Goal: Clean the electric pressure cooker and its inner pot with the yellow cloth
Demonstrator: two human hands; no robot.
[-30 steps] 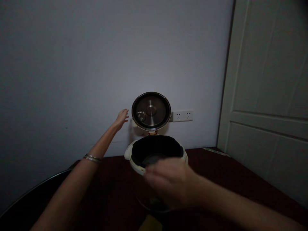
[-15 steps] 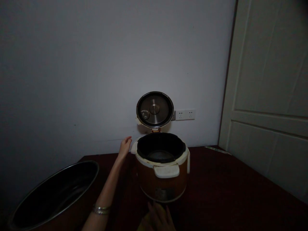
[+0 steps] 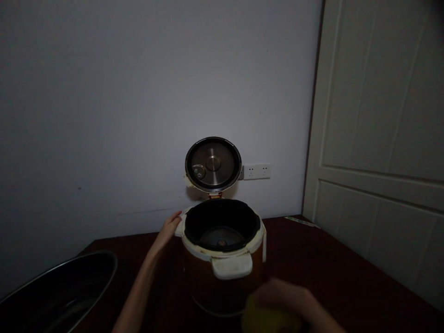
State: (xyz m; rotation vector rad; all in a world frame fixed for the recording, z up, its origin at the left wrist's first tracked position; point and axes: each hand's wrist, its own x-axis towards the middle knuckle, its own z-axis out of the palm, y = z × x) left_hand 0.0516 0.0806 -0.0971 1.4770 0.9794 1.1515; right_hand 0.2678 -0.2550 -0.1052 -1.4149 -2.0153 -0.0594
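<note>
An electric pressure cooker (image 3: 224, 286), brown with a cream rim, stands on the dark red table with its lid (image 3: 213, 164) tipped up at the back. A round centre piece shows on the floor of its dark inside. My left hand (image 3: 170, 224) grips the cream side handle at the cooker's left; its thumb side is partly hidden. Low in front of the cooker, on the right, my right hand (image 3: 280, 293) is closed on a yellow cloth (image 3: 265, 319). Motion and dim light blur both hand and cloth.
A large dark pot (image 3: 65, 296) with a metal rim lies at the lower left, cut off by the frame. Wall sockets (image 3: 257, 171) sit behind the cooker. A thin strip (image 3: 301, 222) lies at the table's back edge, near a white door (image 3: 374, 148) on the right.
My right hand has moved up and right with the yellow cloth. My left hand has come onto the cooker's side handle. The view has shifted, so the cooker appears lower and further left.
</note>
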